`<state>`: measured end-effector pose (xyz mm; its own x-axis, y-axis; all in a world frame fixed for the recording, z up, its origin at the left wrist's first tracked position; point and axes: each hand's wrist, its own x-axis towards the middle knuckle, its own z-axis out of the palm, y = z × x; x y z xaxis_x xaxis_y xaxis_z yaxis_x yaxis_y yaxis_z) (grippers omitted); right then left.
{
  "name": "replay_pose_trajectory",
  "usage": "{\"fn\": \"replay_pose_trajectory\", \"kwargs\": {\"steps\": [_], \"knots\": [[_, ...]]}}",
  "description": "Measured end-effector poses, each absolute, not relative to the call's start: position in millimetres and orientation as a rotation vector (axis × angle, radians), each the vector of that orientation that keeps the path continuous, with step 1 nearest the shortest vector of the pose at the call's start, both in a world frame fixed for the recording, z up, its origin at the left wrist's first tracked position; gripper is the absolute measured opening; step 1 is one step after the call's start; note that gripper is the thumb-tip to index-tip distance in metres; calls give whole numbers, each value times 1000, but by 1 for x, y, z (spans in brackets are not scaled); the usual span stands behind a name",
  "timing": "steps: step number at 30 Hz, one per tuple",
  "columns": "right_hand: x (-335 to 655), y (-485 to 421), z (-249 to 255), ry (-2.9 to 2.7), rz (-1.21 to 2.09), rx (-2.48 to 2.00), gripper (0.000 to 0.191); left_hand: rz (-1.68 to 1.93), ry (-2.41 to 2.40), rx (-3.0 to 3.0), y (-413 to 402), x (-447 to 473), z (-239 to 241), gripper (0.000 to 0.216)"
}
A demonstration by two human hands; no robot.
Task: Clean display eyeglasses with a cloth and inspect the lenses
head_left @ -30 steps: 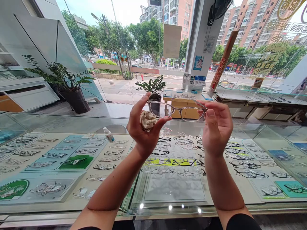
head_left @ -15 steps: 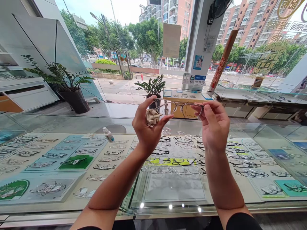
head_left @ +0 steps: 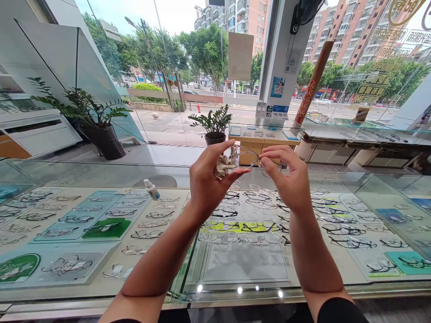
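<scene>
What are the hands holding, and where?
Right hand: glasses, pinched near the bridge. Left hand: cloth, in the palm; any grip on the glasses is unclear.

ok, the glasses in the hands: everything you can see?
The glasses have thin, metal-looking rims and clear lenses, one partly hidden by the right hand, whose fingertips pinch near the bridge. They're held up over the display counter, other end at the left hand with its crumpled cloth; cloth contact is unclear. Temples are hard to make out.
</scene>
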<state>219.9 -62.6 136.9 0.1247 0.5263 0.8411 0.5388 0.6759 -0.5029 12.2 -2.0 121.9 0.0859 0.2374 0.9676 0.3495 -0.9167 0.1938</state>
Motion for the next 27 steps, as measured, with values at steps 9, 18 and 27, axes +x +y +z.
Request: {"fn": "replay_pose_trajectory", "kwargs": {"steps": [9,18,27], "knots": [[224,-61,137,-1508,269,-872,14,-2147,-620,-2511,-1,11,127,73],[235,-60,139,-1468,722,-957,15,-2106,-470,-2658,14,7,129,72],[240,-66,135,-1615,763,-975,35,-2054,-412,-2843,-2,5,129,75]]}}
